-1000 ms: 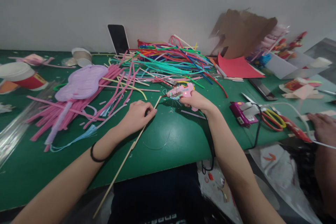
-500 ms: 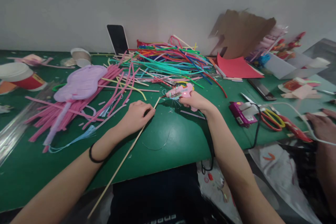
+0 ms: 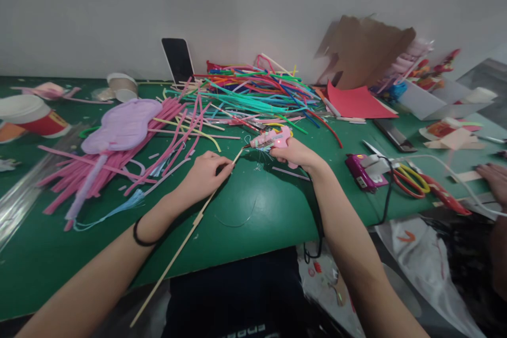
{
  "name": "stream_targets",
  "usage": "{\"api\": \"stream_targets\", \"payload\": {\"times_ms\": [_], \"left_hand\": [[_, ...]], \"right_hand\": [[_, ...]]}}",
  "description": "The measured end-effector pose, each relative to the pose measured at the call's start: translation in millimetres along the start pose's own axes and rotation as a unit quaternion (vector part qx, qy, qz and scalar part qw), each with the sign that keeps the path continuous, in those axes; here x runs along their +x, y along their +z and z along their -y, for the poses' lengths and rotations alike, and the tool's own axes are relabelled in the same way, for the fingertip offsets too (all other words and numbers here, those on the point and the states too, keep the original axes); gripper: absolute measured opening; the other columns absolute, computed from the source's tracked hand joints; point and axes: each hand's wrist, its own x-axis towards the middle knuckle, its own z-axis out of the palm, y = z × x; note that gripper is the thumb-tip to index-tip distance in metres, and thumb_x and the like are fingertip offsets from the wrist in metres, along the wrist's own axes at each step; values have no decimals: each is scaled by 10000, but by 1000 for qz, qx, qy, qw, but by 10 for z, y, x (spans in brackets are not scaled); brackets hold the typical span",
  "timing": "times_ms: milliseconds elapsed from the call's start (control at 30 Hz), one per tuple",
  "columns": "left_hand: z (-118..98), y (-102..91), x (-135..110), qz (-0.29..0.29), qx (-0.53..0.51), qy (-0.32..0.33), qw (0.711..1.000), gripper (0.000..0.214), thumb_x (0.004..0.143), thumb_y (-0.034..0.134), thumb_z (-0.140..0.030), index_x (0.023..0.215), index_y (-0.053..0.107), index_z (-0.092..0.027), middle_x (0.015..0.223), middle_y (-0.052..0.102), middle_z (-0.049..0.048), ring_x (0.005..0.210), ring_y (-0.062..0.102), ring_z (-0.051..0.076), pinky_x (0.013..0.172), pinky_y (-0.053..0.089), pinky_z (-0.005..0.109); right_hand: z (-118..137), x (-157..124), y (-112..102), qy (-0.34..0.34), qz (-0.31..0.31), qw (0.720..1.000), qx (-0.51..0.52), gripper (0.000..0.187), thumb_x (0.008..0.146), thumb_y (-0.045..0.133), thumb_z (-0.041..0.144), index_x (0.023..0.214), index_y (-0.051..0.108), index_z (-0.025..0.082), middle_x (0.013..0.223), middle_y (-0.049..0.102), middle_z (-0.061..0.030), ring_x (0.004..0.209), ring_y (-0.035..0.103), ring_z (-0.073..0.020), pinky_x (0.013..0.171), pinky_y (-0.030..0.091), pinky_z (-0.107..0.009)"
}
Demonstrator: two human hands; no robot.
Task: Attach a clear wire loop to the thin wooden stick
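Between the thumb and fingers of my left hand (image 3: 208, 173) is a long thin wooden stick (image 3: 174, 260), slanting from the table's middle down past the front edge. Partway along it, a short raised piece shows where the wood looks doubled. My right hand (image 3: 295, 154) is wrapped round the handle of a pink glue gun (image 3: 267, 140). The gun points left, its dark nozzle right by the stick's upper end; whether they touch I cannot tell. Light blue threads (image 3: 264, 156) lie beneath the gun.
Pink pipe cleaners (image 3: 114, 169) and a lilac fan-shaped piece (image 3: 121, 125) lie left. Multicoloured pipe cleaners (image 3: 253, 92) are heaped behind. A purple power socket (image 3: 361, 171), scissors (image 3: 412, 179) and a cable are right. A co-worker's hand (image 3: 495, 179) rests at the far right.
The stick has turned slightly in my left hand, so its raised piece shows more clearly. My right hand barely moved. The co-worker's hand shifted right.
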Motion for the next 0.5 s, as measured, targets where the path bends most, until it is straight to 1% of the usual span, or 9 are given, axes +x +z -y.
{"api": "stream_targets", "payload": {"times_ms": [100,200,300,500], "left_hand": [[-5,-7,-8,-10,-9,-13,1000,319,936,491,-416,981,715,-193,849,722,63,962,583,261,828,451,372],[-18,-19,-6,-10,-14,-17,1000,305,941,476,-402,925,702,-198,847,720,59,963,586,260,831,449,372],[-28,-30,2,-3,-23,-9,1000,306,949,457,-391,867,685,-203,797,718,44,949,584,258,844,440,377],[-38,-44,3,2,-32,1,999,323,955,434,-386,820,664,-203,773,717,30,928,583,253,853,433,380]], "right_hand": [[7,-2,0,6,-2,1000,4,141,701,637,264,633,542,184,565,543,13,470,451,-80,352,308,-185],[24,-11,-4,16,-3,1000,2,138,697,649,266,648,552,182,573,547,11,472,450,-80,345,310,-180],[34,-19,-6,18,0,1000,2,129,700,649,268,665,561,181,582,551,10,474,448,-81,337,310,-177],[41,-24,-6,16,1,1000,3,137,707,648,268,659,557,178,585,551,10,478,449,-78,334,308,-173]]}}
